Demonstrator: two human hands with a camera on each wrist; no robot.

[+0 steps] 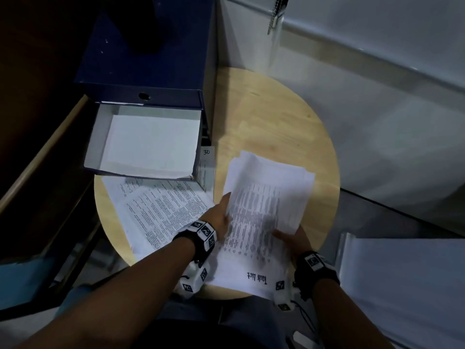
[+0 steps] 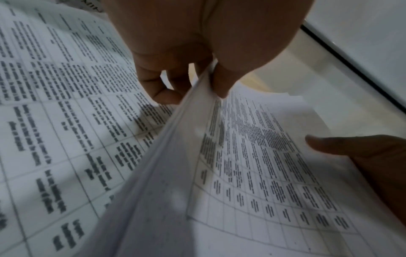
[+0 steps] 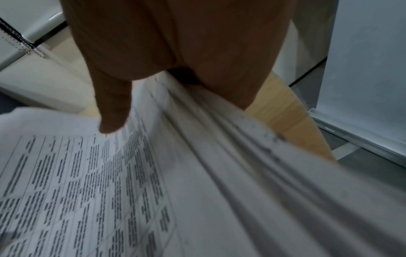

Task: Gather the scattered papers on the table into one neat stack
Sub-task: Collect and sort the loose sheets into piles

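Observation:
A loose stack of printed papers point(image 1: 261, 212), its top sheet a table headed "Task list", is lifted over the right half of the round wooden table point(image 1: 264, 117). My left hand point(image 1: 224, 212) pinches its left edge, thumb on top and fingers beneath, as the left wrist view shows of the hand point(image 2: 197, 83) and the stack point(image 2: 252, 165). My right hand point(image 1: 285, 235) grips the right edge. In the right wrist view its thumb point(image 3: 114, 114) lies on the stack point(image 3: 197, 191), whose sheets fan out unevenly. More printed sheets point(image 1: 156, 210) lie flat on the table's left side, overlapping askew.
An open grey box point(image 1: 95, 137) holding white paper stands at the table's back left, over the corner of the flat sheets. A dark blue file box point(image 1: 151, 59) sits behind it. A white wall and ledge point(image 1: 377, 96) run along the right. A beaded chain point(image 1: 275, 13) hangs at the back.

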